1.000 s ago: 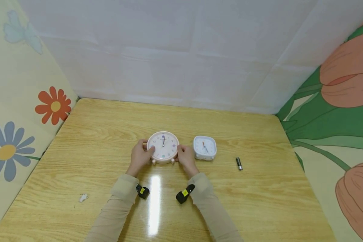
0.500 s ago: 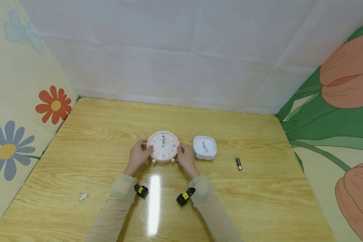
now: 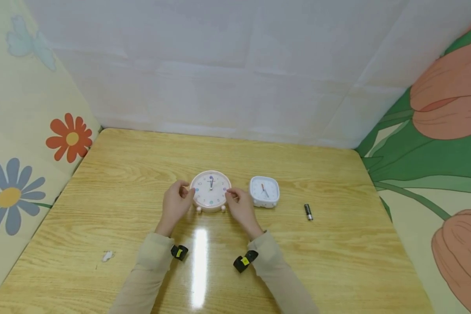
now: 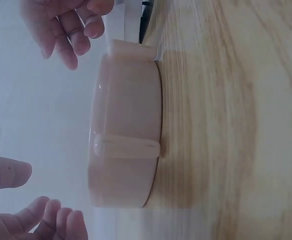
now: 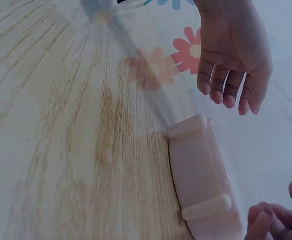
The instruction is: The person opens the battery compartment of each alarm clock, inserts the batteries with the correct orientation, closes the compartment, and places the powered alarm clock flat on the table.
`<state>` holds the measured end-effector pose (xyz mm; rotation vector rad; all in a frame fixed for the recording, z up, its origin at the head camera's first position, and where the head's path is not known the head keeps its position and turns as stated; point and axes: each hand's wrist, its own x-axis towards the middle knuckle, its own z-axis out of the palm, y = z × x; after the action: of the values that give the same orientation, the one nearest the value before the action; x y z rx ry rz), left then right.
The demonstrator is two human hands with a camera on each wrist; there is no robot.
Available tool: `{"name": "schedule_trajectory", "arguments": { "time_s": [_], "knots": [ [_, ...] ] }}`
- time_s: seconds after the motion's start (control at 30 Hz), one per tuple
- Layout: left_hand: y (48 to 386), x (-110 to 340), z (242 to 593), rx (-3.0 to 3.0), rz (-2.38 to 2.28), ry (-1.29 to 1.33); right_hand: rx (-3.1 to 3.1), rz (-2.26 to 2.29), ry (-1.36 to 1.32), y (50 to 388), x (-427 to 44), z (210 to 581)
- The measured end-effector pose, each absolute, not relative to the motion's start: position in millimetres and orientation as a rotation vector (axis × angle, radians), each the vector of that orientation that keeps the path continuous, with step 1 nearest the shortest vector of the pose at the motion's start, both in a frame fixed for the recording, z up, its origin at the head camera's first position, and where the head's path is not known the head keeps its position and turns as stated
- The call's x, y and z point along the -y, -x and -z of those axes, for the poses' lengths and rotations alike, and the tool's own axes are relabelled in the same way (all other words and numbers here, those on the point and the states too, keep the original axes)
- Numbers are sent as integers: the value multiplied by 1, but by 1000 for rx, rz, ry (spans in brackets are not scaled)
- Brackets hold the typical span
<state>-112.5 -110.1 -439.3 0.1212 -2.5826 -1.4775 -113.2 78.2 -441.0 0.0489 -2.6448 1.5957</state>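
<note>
A round pink alarm clock lies face up on the wooden table, its two stubby feet toward me. My left hand hovers at the clock's left edge with fingers loosely bent; in the left wrist view a gap shows between those fingers and the clock's pink side. On the other side, my right hand is raised by the clock's right edge. The right wrist view shows its relaxed fingers apart from the clock and holding nothing. Both hands look empty.
Just right of my right hand lies a white rounded-square clock. A black battery is farther right on the table. A small white patch marks the left front. A white cloth wall rises behind.
Both hands have let go of the pink clock and drawn slightly outward and back from it. The clock stays where it was on the table.
</note>
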Motion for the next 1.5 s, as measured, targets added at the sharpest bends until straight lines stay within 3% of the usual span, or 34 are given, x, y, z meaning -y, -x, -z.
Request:
{"name": "schedule_trajectory", "arguments": {
  "time_s": [0.8, 1.5],
  "knots": [
    [84, 98, 446, 2526, 1633, 56, 2578, -1869, -140, 89, -125, 437],
    [89, 38, 435, 2526, 1686, 400, 2573, -1708, 10, 85, -184, 428]
  ]
}}
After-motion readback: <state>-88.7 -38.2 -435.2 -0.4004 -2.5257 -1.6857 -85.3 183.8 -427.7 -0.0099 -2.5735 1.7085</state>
